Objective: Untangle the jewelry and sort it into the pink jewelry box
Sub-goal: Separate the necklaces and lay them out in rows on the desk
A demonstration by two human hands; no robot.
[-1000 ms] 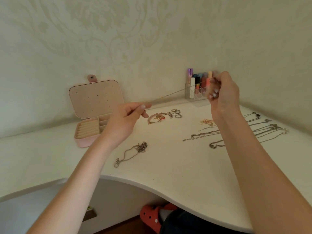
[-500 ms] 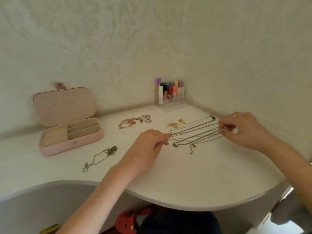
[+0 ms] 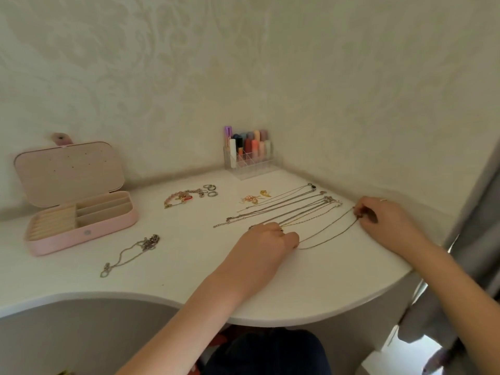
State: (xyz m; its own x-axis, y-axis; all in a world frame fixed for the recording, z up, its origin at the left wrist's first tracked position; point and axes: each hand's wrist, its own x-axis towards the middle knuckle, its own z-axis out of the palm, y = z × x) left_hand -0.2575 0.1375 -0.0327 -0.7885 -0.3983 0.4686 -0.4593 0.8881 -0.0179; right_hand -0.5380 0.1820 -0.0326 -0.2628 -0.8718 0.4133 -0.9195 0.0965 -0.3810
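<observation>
A thin chain necklace (image 3: pixel 328 230) lies stretched on the white desk (image 3: pixel 189 266) between my hands. My left hand (image 3: pixel 267 239) pinches its near end. My right hand (image 3: pixel 378 215) pinches its far end by the desk's right edge. Just behind it, several straightened necklaces (image 3: pixel 284 209) lie in a row. The pink jewelry box (image 3: pixel 81 215) stands open at the left, its compartments showing nothing inside. A tangled silver chain (image 3: pixel 130 253) lies in front of the box. A beaded bracelet (image 3: pixel 178 198), three rings (image 3: pixel 211 189) and gold earrings (image 3: pixel 254 197) sit further back.
A clear organizer of lipsticks (image 3: pixel 249 152) stands in the wall corner. The desk's curved front edge runs below my arms. A grey curtain (image 3: pixel 473 239) hangs at the right.
Both hands came down from the air with the chain held taut between them. They laid it on the desk to the right of the row. The view also swung rightwards.
</observation>
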